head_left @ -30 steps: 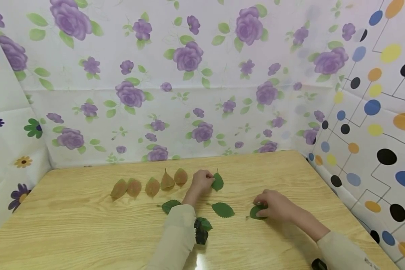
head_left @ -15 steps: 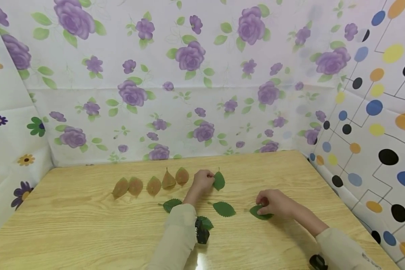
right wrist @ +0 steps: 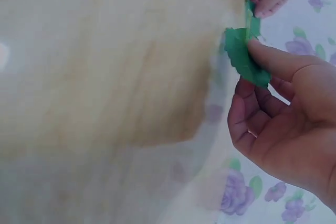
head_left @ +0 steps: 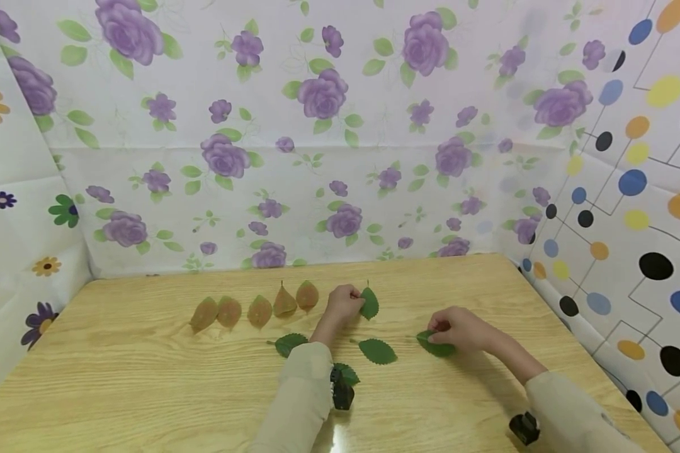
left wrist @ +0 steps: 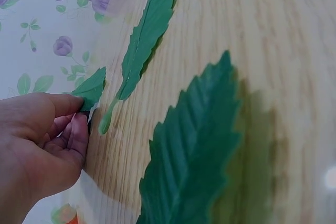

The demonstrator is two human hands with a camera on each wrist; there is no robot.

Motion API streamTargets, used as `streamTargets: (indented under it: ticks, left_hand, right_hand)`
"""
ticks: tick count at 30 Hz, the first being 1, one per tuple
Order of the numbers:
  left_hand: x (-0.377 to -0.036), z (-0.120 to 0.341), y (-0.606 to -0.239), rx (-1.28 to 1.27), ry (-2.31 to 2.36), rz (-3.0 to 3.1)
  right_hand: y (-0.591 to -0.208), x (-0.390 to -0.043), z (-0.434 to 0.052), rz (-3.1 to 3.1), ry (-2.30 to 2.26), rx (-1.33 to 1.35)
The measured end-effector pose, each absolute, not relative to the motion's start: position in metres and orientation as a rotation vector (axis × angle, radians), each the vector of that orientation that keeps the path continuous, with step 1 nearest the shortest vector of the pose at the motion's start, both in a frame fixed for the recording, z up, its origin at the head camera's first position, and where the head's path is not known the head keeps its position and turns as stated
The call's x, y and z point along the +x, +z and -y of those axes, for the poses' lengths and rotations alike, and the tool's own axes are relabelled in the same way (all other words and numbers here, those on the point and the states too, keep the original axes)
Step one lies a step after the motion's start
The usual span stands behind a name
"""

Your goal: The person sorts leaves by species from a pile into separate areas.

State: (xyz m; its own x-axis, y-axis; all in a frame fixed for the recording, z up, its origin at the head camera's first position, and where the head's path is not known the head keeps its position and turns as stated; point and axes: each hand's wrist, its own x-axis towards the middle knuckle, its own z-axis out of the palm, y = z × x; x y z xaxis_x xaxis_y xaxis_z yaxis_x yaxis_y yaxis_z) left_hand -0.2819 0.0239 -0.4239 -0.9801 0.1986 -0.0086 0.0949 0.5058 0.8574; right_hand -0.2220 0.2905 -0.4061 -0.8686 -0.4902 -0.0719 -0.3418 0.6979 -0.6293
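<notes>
Head view: five brown leaves (head_left: 259, 311), five green leaves (head_left: 378, 351), each hand (head_left: 344, 303) pinching one.

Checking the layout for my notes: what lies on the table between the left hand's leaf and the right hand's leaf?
In the head view, one loose green leaf lies flat on the wooden table, between the leaves pinched by the left hand and right hand.

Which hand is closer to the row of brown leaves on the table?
The left hand: it holds a green leaf just right of the brown leaves. The right hand is farther right, gripping another green leaf.
</notes>
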Motion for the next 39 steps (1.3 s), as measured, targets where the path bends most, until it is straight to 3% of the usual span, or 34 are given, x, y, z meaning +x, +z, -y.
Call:
streamTargets:
  ticks: [10,22,39]
  left_hand:
    - [-0.282,-0.024,-0.423,0.256,1.496,-2.641]
    - [-0.282,-0.025,-0.424,0.246,1.476,-2.652]
    - [-0.282,-0.026,-0.423,0.249,1.468,-2.668]
  right_hand:
    - [-0.391,-0.260,-0.275,-2.632,-1.238,-0.384]
    - [-0.420,-0.302,-0.246,-2.557,-1.555,-0.056]
    - [-0.438,-0.309,-0.232,-2.652,-1.610,0.098]
